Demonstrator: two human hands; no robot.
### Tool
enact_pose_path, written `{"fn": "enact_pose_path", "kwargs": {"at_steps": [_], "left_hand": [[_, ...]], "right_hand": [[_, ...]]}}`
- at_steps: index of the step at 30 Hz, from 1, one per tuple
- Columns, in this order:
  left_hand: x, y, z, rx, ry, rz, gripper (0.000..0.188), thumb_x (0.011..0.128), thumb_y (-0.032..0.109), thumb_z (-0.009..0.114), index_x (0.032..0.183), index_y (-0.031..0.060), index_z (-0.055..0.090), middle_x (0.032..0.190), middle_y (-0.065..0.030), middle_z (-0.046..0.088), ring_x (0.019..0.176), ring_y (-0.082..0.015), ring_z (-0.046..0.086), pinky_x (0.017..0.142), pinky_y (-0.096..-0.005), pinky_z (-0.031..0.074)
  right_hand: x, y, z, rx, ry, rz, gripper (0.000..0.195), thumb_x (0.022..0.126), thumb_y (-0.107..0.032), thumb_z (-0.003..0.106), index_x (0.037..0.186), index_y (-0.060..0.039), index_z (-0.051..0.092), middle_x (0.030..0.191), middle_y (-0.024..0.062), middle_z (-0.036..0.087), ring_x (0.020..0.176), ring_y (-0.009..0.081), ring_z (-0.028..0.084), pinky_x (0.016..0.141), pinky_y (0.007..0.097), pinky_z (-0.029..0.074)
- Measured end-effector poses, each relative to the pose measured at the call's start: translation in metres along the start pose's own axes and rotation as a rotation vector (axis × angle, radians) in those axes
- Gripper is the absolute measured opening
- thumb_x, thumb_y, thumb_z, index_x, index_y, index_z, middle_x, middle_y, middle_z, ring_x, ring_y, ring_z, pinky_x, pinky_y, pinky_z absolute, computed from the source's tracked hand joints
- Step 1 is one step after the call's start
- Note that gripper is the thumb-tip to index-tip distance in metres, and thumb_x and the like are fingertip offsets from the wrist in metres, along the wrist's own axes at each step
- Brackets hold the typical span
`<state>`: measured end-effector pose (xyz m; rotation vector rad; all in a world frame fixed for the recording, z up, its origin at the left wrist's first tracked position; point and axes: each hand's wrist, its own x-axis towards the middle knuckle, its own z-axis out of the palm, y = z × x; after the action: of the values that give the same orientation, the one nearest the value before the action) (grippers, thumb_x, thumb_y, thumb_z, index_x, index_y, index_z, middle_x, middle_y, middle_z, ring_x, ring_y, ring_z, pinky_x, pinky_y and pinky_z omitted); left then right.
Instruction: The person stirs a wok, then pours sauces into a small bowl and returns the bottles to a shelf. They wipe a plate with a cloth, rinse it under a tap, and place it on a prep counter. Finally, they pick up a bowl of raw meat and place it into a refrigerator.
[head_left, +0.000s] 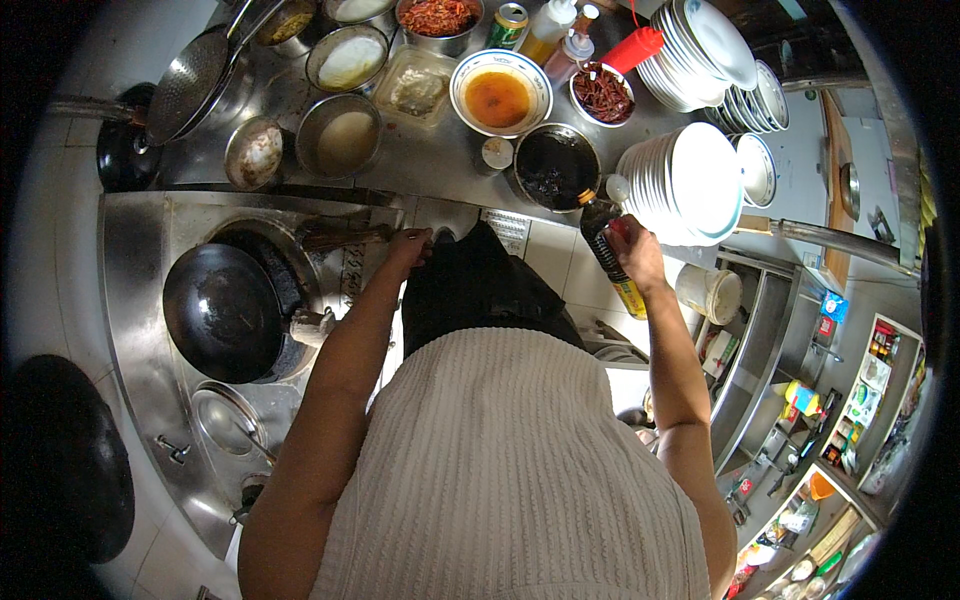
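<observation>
My right hand grips a dark sauce bottle with a yellow label and an orange-yellow cap. Its capped end points toward the counter, close to the rim of a metal pot of dark liquid. My left hand is at the stove's front edge, fingers curled, by the end of a brown bamboo wok brush; whether it touches the brush I cannot tell. Left of that arm, a black wok sits tilted on the burner, a wrapped handle on its near side.
A patterned bowl of orange-brown liquid, a bowl of dried chillies and several seasoning bowls crowd the steel counter. Tall plate stacks stand beyond the bottle. A perforated strainer lies at left, a lidded bucket at right.
</observation>
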<state>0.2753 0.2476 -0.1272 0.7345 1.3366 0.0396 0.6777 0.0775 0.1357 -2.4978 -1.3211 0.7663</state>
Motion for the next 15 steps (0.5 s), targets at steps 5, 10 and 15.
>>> {"fn": "enact_pose_path", "kwargs": {"at_steps": [5, 10, 15], "left_hand": [[-0.004, 0.000, 0.003, 0.007, 0.035, 0.030, 0.041, 0.096, 0.039, 0.075, 0.119, 0.0067, 0.068, 0.094, -0.0048, 0.072, 0.073, -0.0146, 0.066, 0.059, -0.0311, 0.051], [-0.003, -0.001, 0.002, 0.018, 0.007, 0.025, 0.043, 0.096, 0.039, 0.073, 0.125, 0.0075, 0.067, 0.100, -0.0047, 0.074, 0.081, -0.0155, 0.069, 0.069, -0.0345, 0.054], [-0.004, -0.001, 0.003, 0.034, 0.025, 0.016, 0.044, 0.096, 0.040, 0.073, 0.125, 0.0073, 0.067, 0.101, -0.0048, 0.074, 0.082, -0.0153, 0.069, 0.070, -0.0347, 0.054]], "right_hand": [[-0.001, -0.004, -0.001, -0.026, 0.003, 0.014, 0.029, 0.099, -0.027, 0.068, 0.114, -0.0027, 0.066, 0.100, 0.0249, 0.073, 0.092, 0.0429, 0.072, 0.081, 0.0468, 0.055], [-0.001, 0.002, 0.001, -0.005, 0.010, -0.024, 0.028, 0.099, -0.027, 0.068, 0.113, -0.0027, 0.065, 0.099, 0.0249, 0.073, 0.091, 0.0434, 0.071, 0.080, 0.0469, 0.055], [0.000, 0.007, 0.004, -0.003, 0.012, -0.019, 0.028, 0.100, -0.027, 0.067, 0.114, -0.0028, 0.065, 0.098, 0.0242, 0.074, 0.090, 0.0417, 0.072, 0.079, 0.0459, 0.055]]}}
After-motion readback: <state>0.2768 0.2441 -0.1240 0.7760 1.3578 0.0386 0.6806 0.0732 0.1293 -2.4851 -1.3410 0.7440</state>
